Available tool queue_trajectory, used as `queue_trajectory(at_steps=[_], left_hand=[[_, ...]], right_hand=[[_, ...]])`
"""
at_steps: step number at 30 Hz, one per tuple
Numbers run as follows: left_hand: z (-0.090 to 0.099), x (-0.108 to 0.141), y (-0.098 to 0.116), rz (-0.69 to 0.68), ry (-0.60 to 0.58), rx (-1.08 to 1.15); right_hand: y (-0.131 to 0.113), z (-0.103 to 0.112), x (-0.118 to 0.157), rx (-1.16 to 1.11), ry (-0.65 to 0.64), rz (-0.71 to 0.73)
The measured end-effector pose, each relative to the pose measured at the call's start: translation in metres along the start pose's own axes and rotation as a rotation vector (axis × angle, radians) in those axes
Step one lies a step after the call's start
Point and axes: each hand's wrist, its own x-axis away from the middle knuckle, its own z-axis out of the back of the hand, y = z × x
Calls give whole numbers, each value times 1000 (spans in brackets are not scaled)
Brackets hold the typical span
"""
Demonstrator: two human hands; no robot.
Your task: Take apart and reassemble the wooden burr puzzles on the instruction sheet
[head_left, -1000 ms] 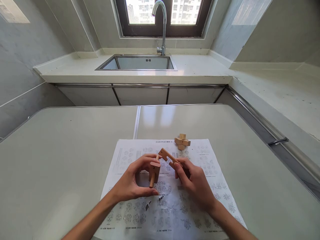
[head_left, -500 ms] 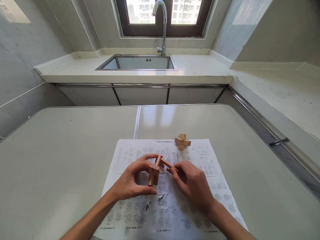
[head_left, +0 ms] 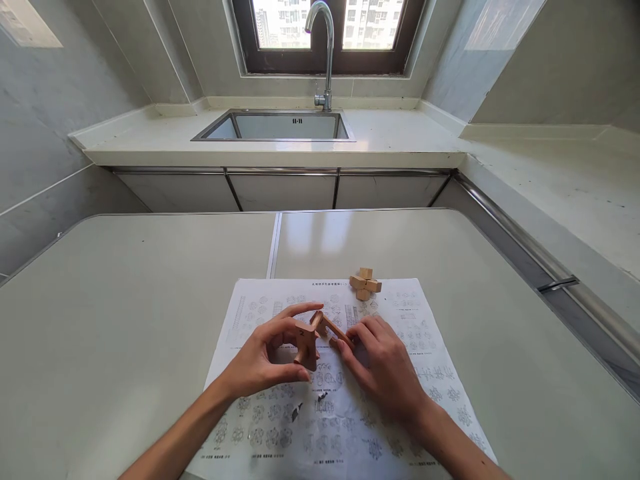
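1. Currently, the left hand (head_left: 263,353) held a wooden block (head_left: 306,345) marked 2 over the paper (head_left: 280,415).
2. The right hand (head_left: 387,370) pinched a wooden strip (head_left: 338,331) at the block's two o'clock.
3. Perhaps a crooked push risked jamming the strip or twisting the block loose.

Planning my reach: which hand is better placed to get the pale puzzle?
The right hand, I'd say: it's nearer the puzzle at the far edge of the paper. It holds a bar, but the left hand is busy too, with the piece marked 2.
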Motion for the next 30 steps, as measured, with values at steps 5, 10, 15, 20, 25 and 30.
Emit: queue_trajectory(at_steps=[5, 10, 15, 20, 25, 30], left_hand=[[0, 0, -1, 22, -46, 113], [-1, -2, -5, 37, -143, 234], [1, -2, -8, 90, -211, 308], [2, -2, -8, 105, -213, 317], [1, -3, -7, 115, -222, 308], [1, -3, -7, 102, -216, 328]], right_hand=[[-1, 0, -1, 25, 5, -2], [-1, 0, -1, 42, 33, 9], [-1, -1, -1, 51, 50, 13], [0, -1, 0, 40, 55, 7], [4, -3, 1, 42, 54, -7], [3, -1, 1, -45, 72, 20]])
